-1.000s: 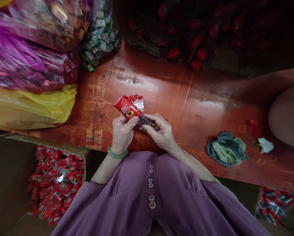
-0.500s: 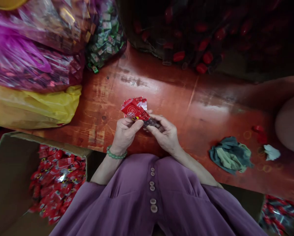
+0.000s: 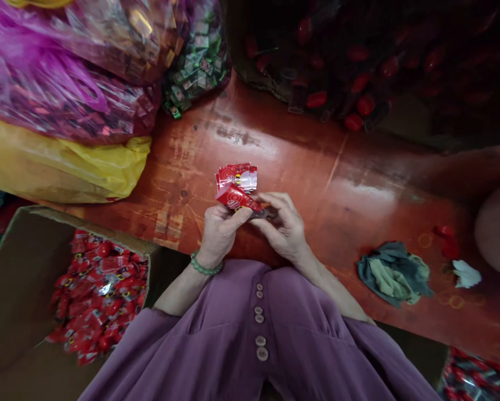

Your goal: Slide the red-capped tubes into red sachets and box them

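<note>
My left hand (image 3: 221, 231) and my right hand (image 3: 284, 228) meet over the near edge of a red-brown wooden table (image 3: 337, 184). Between them they pinch a small bunch of red printed sachets (image 3: 235, 188), which fan out above the left fingers. The left thumb presses on the lowest sachet. The right fingertips close on the dark end of the bunch beside it. A green bead bracelet (image 3: 205, 268) circles my left wrist.
A cardboard box (image 3: 20, 289) of several red sachets sits at lower left. Big pink, yellow and clear bags (image 3: 66, 94) of wrapped goods fill the upper left. A crumpled grey-green cloth (image 3: 394, 274), rubber bands and a white scrap lie right. Red-capped items pile in the dark back.
The sachet bunch has turned and drawn tighter between both hands. The view has drifted, so everything sits slightly further right and lower.
</note>
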The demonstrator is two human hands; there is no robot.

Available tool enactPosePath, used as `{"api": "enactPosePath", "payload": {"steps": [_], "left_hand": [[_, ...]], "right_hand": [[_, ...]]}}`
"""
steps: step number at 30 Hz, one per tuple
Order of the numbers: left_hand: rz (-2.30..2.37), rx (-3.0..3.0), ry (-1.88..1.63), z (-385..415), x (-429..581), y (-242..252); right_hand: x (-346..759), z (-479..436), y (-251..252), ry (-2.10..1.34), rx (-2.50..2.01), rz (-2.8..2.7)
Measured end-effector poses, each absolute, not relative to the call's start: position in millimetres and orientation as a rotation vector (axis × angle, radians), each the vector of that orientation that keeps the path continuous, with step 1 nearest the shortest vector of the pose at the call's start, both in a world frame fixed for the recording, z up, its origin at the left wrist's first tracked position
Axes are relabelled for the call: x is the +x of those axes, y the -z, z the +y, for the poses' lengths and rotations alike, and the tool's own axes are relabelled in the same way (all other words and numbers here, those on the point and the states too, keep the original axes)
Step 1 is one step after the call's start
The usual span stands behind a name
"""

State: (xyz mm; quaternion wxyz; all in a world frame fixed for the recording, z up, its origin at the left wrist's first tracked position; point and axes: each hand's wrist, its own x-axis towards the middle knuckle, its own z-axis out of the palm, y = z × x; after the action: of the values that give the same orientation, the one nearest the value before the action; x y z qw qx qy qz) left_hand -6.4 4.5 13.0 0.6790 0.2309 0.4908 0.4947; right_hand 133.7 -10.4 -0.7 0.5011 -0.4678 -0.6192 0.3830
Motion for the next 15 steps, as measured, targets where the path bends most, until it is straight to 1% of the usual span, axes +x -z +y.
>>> {"api": "enactPosePath", "payload": {"steps": [2,4,11,15], "left_hand": [[1.143,0.501,-1.074,0,-6,-14],[1.154,0.476,-1.037,-4,-6,-16],[1.165,0.415,-0.944,-20,-29,-27],[1.306,0.534,-0.935,-43,-64,-43]], "right_hand": [[136,-11,-1,-0.784,-1.105,-1.634],[138,-12,-1,-0.742,-1.087,-1.679],[118,-13,15,-0.707,-0.882,-1.753],[98,-14,8,-0.785,-0.71,-1.961]]}}
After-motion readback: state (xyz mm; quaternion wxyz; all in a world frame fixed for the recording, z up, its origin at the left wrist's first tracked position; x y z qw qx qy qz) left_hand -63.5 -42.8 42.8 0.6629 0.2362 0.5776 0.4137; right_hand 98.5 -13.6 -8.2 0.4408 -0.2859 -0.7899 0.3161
